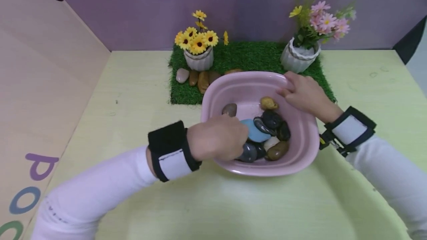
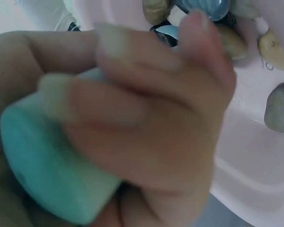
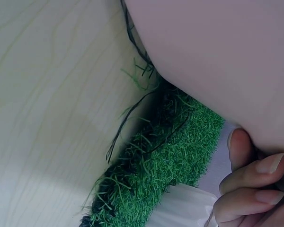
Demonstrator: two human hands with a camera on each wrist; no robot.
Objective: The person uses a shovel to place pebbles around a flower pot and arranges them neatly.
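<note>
Below the 2 grips spreads the pale, wood-grained tabletop (image 1: 233, 206). Beyond them lies the green turf mat (image 1: 247, 56), its near edge partly hidden by the pink basin (image 1: 307, 140). The basin sits between the grips, the left grip (image 1: 220, 136) over its near left part and the right grip (image 1: 305, 95) at its far right corner. Just beyond the right grip is the white pot with pink flowers (image 1: 298, 56), tipped a little; farther off, beyond the left grip, stands the white pot with yellow flowers (image 1: 199, 60).

The right grip pinches the basin's rim, fingertips curled against it. The left grip is closed around a smooth teal piece (image 2: 42, 161), with its fingers folded over the top; the head view hides that piece behind the back of the hand.

In the basin, right beside the left grip, a light-blue piece (image 1: 258, 134) lies partly under glossy black stones (image 1: 271, 119). Brown, grey and white stones lie around these, and 1 yellowish stone (image 1: 268, 103) is set apart, nearer the right grip. Past the left grip, a row of brown stones (image 1: 203, 81) rests on the turf, with 1 small pale stone (image 1: 182, 75) at its left end.
</note>
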